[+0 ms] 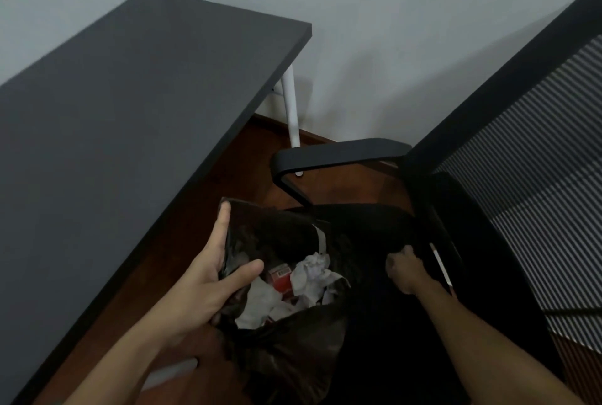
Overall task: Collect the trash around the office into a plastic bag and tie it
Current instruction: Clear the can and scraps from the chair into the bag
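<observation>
Several scraps (309, 277) already bagged; plastic bag (293, 349) gaping, untied. Hands apart: left hand (208, 277) gripping bag rim, right hand (404, 269) curled on chair seat (365, 219), contents unclear.

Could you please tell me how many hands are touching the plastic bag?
2: the left hand holds its near-left rim; the right hand grips the far-right edge of the plastic bag.

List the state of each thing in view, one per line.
Plastic bag: open, untied, mouth held wide.
Crumpled paper: inside the bag.
Red box: inside the bag.
Left hand: holding the bag's rim.
Right hand: curled on the far rim.
Chair: upright beside the desk.
</observation>
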Demonstrator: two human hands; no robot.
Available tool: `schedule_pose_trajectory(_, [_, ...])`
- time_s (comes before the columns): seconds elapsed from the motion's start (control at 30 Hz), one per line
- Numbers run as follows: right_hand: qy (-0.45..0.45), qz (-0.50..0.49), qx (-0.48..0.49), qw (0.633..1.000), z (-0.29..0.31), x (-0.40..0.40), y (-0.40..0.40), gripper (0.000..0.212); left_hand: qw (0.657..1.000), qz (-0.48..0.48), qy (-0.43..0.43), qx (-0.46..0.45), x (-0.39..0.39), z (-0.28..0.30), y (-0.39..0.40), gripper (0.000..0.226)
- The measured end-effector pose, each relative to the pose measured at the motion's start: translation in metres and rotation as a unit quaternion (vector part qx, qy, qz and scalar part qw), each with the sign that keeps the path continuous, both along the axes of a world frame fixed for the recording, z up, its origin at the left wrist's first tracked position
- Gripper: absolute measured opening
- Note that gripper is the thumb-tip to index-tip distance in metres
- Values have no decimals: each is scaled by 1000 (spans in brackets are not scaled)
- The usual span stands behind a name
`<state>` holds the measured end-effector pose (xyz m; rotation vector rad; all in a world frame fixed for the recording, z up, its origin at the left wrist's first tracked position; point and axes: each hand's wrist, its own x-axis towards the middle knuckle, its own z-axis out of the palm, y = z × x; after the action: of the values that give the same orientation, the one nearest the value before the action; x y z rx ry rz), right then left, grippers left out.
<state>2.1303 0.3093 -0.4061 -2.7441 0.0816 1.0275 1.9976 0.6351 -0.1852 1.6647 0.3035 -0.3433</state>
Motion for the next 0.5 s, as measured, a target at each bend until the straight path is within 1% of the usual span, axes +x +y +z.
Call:
schedule_pose_trajectory(0.03, [15,-39,55,998,-1,-12,3,21,1000,-4,3,-1,-1,1,-1,104])
schedule_pose_trajectory(0.07, [15,-89,132,987,-1,-23,7,18,1000,-8,8,1,-2,0,-3,104])
schedule_pose_trajectory(0.1, [-6,-143,205,968,11,-32,14,20,1000,-14,12,5,-2,5,-5,104])
schedule_pose_trajectory(0.17, [-91,-210,333,915,53,-53,36,18,999,-26,23,10,-2,12,-10,103])
schedule_pose_trajectory(0.2, [-115,-227,388,886,84,-63,48,18,999,-27,28,7,-4,19,-13,101])
schedule_pose_trajectory(0.23, [-106,-222,443,862,111,-71,62,17,999,-29,36,4,-7,26,-16,100])
schedule_pose_trajectory(0.27, [-69,-181,492,849,133,-78,72,20,999,-30,38,5,-9,30,-19,99])
schedule_pose_trajectory(0.3, [-10,-115,507,854,158,-85,80,30,999,-31,43,7,-14,40,-24,99])
schedule_pose_trajectory(0.33, [41,-50,503,862,173,-89,87,43,999,-29,45,8,-16,43,-26,99])
schedule_pose_trajectory(0.37, [52,3,473,879,187,-90,89,54,998,-24,50,6,-20,50,-30,99])
schedule_pose_trajectory(0.4, [33,29,454,890,195,-88,89,60,998,-18,53,1,-22,54,-31,99])
schedule_pose_trajectory(0.43, [-5,29,439,898,213,-85,83,60,999,-13,51,-1,-26,66,-34,99])
schedule_pose_trajectory(0.5, [-75,5,413,908,247,-75,64,53,999,-1,42,1,-37,86,-39,100])
